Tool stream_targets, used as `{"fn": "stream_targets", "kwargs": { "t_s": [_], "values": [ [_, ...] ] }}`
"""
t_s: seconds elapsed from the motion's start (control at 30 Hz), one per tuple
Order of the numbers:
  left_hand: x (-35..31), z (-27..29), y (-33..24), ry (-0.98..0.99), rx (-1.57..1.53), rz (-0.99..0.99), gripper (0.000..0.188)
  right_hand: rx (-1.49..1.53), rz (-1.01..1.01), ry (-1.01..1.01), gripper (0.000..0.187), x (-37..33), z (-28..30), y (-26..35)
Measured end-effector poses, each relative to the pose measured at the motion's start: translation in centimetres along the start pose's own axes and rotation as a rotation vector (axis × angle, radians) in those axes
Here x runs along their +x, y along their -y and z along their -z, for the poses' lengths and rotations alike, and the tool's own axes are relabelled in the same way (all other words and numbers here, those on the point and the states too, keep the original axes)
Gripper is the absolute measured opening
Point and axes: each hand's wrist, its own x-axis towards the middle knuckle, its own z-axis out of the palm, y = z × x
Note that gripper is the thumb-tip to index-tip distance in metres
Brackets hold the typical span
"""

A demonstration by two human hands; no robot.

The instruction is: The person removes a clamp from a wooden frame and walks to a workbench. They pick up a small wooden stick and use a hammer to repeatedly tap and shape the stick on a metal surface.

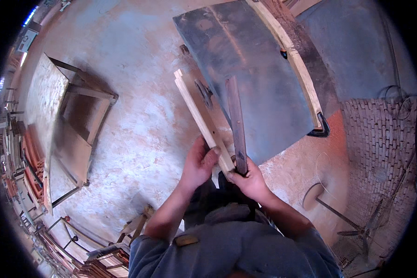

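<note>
Pinching a long pale wooden bar (194, 110) with left hand (197, 166), clasping a straight dark-brown bar (236, 120) with right hand (252, 182), near grey flat-topped table's (273, 102) left edge.

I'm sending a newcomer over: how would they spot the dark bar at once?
Find the big grey tabletop in the upper middle. Overlapping its left edge in view is the dark bar, its lower end in the right hand. Its dark brown colour sets it apart from the pale wooden strip in the left hand.
</note>
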Motion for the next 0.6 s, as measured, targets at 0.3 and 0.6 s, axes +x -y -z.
{"fn": "stream_targets", "kwargs": {
  "t_s": [0.3, 0.6],
  "values": [
    [-1.8, -3.1, -1.6, -0.015, 0.093, -0.034, 0.032, -0.187, 0.214, -0.005, 0.033, -2.2, 2.4, 1.1],
    [-3.8, -4.8, -1.6, -0.056, 0.174, -0.047, 0.029, -0.274, 0.254, 0.018, 0.029, -4.1, 3.9, 1.5]
  ]
}}
